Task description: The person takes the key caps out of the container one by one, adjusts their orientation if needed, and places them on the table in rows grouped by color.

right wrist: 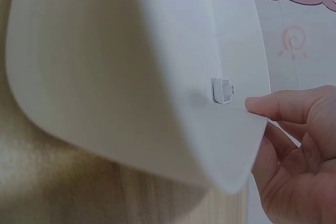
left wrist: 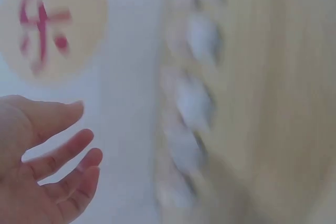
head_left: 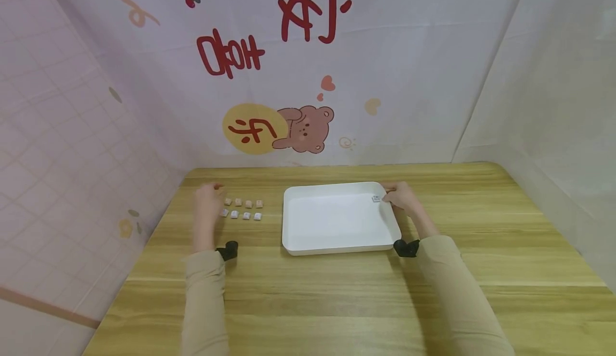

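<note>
My right hand (head_left: 401,196) pinches the far right corner of a shallow white tray (head_left: 337,250), its thumb over the rim in the right wrist view and the other fingers outside and below. One small whitish keycap (head_left: 376,199) lies inside the tray near that corner; its hollow side and stem show in the right wrist view. At the left, several small pale keycaps (head_left: 248,204) stand on the table in two rows. My left hand (left wrist: 47,166) is beside the left end of these rows, its fingers loosely bent and apart, with nothing seen between them. The keycaps are blurred in the left wrist view.
The wooden table (head_left: 308,302) runs back to a white printed cloth (head_left: 409,78) with red characters and a bear. More cloth hangs at the left and right. Black wrist mounts (head_left: 406,247) sit at both cuffs, the right one close to the tray's near right corner.
</note>
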Demonstrator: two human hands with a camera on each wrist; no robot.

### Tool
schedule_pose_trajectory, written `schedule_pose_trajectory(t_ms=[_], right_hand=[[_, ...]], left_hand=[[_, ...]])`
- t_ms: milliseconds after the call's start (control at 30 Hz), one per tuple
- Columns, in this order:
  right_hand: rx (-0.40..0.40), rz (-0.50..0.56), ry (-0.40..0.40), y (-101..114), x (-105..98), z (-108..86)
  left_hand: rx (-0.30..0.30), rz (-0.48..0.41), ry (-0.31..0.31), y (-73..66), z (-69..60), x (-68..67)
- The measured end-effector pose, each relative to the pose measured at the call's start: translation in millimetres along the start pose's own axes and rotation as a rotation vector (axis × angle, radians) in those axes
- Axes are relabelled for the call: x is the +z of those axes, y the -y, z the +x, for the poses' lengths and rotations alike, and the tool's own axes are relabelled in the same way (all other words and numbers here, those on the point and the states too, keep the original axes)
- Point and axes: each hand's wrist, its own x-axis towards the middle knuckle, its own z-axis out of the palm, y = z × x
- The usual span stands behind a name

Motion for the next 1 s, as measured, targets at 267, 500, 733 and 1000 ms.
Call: schedule_pose_trajectory(t_ms=[267, 500, 733, 1000], right_hand=[[-0.002, -0.032, -0.005, -0.7, 0.0, 0.2], [0.000, -0.018, 0.000, -1.4, 0.6, 0.2], [0.022, 0.010, 0.021, -3.4, 2.1, 1.3], [0.010, -0.018, 0.011, -1.7, -0.2, 2.7]], left_hand=[[0.285, -0.248, 0.082, -101.9, 3.6, 52.3], [0.347, -0.346, 0.420, -175.1, -0.7, 111.9], [0.423, -0.322, 0.587, -210.7, -7.1, 163.7], [0.425, -0.383, 0.639, -224.8, -9.0, 195.6]])
